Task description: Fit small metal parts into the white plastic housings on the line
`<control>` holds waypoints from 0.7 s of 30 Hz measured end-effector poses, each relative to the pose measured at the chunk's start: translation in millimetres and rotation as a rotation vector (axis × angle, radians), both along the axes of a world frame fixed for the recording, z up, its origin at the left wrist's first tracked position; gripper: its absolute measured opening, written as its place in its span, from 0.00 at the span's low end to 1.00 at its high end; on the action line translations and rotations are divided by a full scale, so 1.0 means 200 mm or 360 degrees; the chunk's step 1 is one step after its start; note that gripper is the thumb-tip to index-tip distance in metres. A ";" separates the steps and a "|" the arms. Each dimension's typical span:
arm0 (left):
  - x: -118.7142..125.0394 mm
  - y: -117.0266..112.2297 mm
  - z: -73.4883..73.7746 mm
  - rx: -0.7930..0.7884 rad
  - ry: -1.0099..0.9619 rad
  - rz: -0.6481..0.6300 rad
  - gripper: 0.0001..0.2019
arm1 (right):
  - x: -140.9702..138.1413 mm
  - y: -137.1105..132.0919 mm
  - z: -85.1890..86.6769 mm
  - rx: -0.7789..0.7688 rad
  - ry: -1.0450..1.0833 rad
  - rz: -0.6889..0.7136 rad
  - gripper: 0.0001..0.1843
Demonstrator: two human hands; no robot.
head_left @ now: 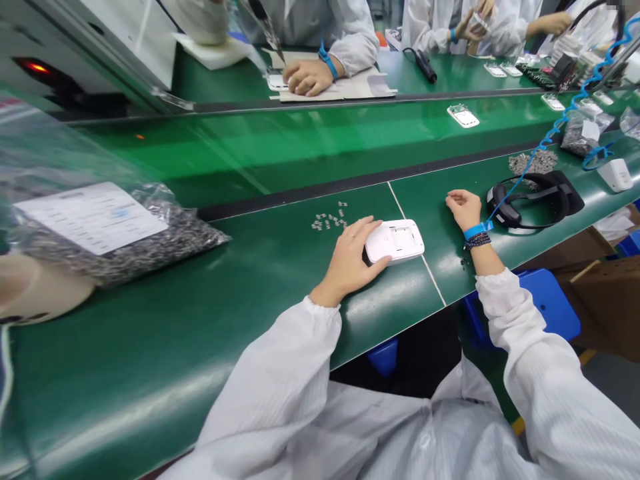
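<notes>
My left hand [350,257] is wrapped round the left end of a white plastic device casing [400,241], thumb along the near edge and fingers over the far side. The casing lies on the green worktop [280,293], its face with a rectangular recess turned up. Just beyond my left hand, several small metal pieces [327,225] are scattered. To the right of the casing, my right hand [465,208] is over the worktop with its fingers curled together. What they hold, if anything, is too small to make out. A blue strap [479,231] circles that wrist.
A black headset-like band [535,200] lies right of my right hand, with a coiled blue cord [560,123] above it. Behind is a pile of metal pieces [533,162]. A bag of small parts [165,247] lies left. Across the green conveyor [300,140], other people work.
</notes>
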State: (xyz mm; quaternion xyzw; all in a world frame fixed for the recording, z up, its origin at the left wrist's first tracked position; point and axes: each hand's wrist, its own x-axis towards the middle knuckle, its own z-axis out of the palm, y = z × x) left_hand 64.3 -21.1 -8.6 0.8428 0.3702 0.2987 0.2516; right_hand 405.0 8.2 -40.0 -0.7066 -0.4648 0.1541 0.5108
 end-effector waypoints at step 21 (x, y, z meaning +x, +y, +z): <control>0.00 -0.36 0.19 0.0173 0.0532 0.0266 0.19 | 0.00 0.01 -0.04 -0.0010 0.0118 0.0071 0.16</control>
